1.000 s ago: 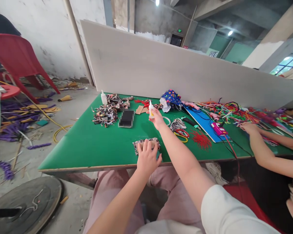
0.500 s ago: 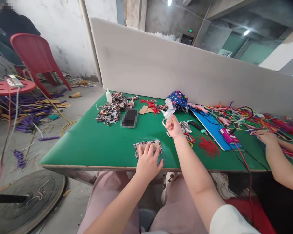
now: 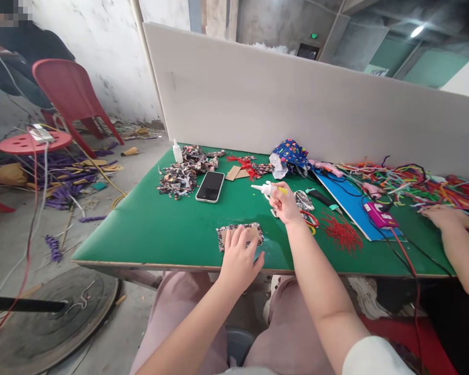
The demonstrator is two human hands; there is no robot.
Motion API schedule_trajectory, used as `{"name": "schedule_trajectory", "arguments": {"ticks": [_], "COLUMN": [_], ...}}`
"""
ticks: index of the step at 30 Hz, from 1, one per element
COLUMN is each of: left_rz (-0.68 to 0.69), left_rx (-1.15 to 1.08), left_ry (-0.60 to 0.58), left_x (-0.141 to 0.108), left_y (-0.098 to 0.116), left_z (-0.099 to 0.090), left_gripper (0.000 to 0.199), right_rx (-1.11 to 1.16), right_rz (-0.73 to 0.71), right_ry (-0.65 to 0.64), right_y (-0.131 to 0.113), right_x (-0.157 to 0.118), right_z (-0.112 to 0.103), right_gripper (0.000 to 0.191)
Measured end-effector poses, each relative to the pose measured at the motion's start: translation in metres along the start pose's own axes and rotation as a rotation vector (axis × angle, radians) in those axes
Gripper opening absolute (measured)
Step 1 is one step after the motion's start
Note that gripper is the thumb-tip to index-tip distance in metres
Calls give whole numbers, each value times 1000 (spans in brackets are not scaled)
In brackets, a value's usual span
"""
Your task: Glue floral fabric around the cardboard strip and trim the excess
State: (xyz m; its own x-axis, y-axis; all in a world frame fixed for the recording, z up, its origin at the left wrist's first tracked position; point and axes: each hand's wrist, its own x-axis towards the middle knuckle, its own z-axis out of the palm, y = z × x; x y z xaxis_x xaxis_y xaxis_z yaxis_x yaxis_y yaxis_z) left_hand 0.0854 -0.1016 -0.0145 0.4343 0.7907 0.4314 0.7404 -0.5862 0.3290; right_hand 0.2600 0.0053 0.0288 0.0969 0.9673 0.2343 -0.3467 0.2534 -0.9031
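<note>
Apparently, steadying is the step: the left hand spreads its fingers over a flat brown cardboard piece with patterned dark cloth edging on the green tabletop's near side; the right hand pinches a white plastic bottle, nozzle leftward. Dispensing would call for tipping it.

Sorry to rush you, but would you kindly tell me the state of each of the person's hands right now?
Left hand: open, fingers laid over cardboard on patterned cloth.
Right hand: closed, holding a white bottle.
</note>
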Motion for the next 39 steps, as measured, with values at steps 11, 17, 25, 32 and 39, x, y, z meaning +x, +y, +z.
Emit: {"name": "schedule_trajectory", "arguments": {"ticks": [11,17,25,32,39], "left_rz": [-56,-31,-8,38,11], "left_rx": [67,66,134,139,128], "left_ry": [80,61,12,73,75], "left_x": [-9,-8,-4,-4,-6], "left_y": [3,14,22,19,20], "left_z": [-4,-3,16,22,23], "left_gripper": [24,24,31,29,30], "right_rx": [14,108,-38,-89,-106], "right_rz": [-21,28,119,136,153], "right_ry": [149,138,90,63,48], "right_y": [-1,-3,-2,-3,-1], "right_x": [0,-1,-4,-4,-4], "right_z": [-12,-17,-20,-26,-29], "right_gripper": [19,18,18,18,19]}}
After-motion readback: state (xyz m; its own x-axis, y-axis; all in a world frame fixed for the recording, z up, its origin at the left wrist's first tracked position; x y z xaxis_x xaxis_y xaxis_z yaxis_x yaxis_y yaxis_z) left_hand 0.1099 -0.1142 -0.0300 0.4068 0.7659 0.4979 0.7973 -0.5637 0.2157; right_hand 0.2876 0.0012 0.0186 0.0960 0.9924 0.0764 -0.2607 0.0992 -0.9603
